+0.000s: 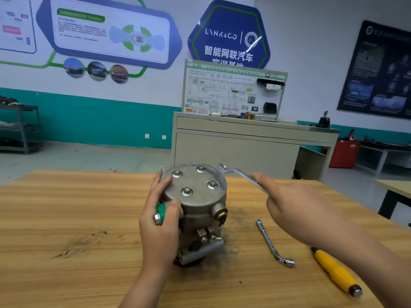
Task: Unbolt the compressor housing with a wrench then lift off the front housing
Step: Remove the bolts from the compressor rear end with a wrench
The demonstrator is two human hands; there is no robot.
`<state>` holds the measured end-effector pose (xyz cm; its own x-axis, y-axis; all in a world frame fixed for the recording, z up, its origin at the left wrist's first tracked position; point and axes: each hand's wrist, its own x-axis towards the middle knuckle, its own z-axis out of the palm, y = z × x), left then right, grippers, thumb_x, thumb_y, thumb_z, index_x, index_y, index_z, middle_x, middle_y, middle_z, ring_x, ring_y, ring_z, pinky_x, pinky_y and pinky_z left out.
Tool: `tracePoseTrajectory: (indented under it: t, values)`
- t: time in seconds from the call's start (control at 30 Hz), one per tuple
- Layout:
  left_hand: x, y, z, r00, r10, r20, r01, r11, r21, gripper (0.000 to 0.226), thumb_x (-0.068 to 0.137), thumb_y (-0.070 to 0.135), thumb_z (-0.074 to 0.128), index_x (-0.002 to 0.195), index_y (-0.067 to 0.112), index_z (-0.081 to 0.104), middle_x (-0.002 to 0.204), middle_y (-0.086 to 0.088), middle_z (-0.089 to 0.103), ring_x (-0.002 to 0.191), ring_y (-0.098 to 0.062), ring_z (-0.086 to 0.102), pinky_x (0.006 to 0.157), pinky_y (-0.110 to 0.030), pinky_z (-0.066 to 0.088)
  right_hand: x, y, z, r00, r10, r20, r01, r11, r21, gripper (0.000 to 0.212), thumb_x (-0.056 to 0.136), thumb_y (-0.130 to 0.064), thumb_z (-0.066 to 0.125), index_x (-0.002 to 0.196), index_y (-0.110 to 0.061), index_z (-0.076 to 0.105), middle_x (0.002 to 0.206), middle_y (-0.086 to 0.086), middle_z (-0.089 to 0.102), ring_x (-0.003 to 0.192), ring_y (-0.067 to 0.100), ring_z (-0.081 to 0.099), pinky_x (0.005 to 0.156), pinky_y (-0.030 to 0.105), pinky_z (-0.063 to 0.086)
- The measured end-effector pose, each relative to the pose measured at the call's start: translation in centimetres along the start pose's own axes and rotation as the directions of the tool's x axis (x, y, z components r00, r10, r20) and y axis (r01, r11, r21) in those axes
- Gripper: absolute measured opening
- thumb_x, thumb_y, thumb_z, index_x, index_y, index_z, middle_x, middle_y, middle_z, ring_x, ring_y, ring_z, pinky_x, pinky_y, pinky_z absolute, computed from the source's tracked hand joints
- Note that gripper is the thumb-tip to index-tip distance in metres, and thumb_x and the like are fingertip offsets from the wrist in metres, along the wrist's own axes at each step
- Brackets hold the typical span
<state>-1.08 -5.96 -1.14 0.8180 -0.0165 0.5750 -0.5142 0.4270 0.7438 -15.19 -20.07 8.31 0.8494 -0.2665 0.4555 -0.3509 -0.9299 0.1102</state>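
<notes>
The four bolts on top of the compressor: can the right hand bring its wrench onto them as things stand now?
Probably yes. The right hand holds the wrench just beside the compressor, and the bolts lie uncovered; the left hand grips only the side.

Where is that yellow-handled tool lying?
The yellow-handled tool lies on the wooden table at the lower right, just right of the bent socket wrench and under the right forearm.

We have the compressor [195, 210] standing on the desk [66, 218], four bolts [186, 191] on its top face. To its right lie an angled socket wrench [272, 243] and, further right, a screwdriver [335, 271]. Behind the desk stands a cabinet [244, 150].
</notes>
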Motion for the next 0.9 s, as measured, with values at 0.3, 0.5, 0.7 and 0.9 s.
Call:
tracePoseTrajectory:
  t: [0.3,0.5,0.7,0.9]
  values:
    - [0.0,0.1,0.1,1.000,0.017,0.001,-0.017,1.000,-0.017,0.039,0.074,0.020,0.048,0.108,0.035,0.060,0.130,0.024,0.046,0.120,0.016,0.040,0.086,0.002,0.034,0.3,-1.5,0.5,0.996,0.025,0.086,-0.011,0.987,-0.159,0.037,0.093,-0.010,0.032,0.125,-0.029,0.027,0.062,-0.006,0.040,0.053,0.010,0.038,0.040,0.025,0.027]
    - [-0.1,0.2,0.4,0.999,0.039,0.004,-0.039,0.999,-0.016,0.039,0.075,0.018,0.047,0.108,0.034,0.058,0.130,0.022,0.046,0.123,0.014,0.038,0.087,0.002,0.033,-0.5,-2.2,-0.8,0.988,0.010,0.153,0.035,0.958,-0.283,0.036,0.089,-0.005,0.034,0.119,-0.024,0.028,0.060,-0.005,0.037,0.050,0.012,0.035,0.040,0.025,0.025]
    - [-0.6,0.3,1.0,0.999,0.052,0.010,-0.052,0.999,0.017,0.039,0.074,0.019,0.048,0.109,0.034,0.057,0.130,0.025,0.042,0.118,0.023,0.035,0.086,0.004,0.031,-1.1,-4.2,-1.1,0.972,0.047,0.228,0.043,0.927,-0.373,0.061,0.088,0.002,0.037,0.142,-0.005,0.008,0.058,0.000,0.028,0.044,0.016,0.024,0.039,0.026,0.017]
    - [-0.6,0.4,1.0,0.997,0.047,0.063,-0.050,0.997,0.052,0.040,0.075,0.022,0.048,0.113,0.034,0.056,0.132,0.027,0.039,0.116,0.027,0.032,0.084,0.006,0.030,-1.4,-3.3,0.0,0.983,0.035,0.181,0.040,0.917,-0.396,0.057,0.091,-0.004,0.037,0.139,-0.008,0.008,0.055,-0.001,0.033,0.042,0.016,0.031,0.037,0.027,0.024]
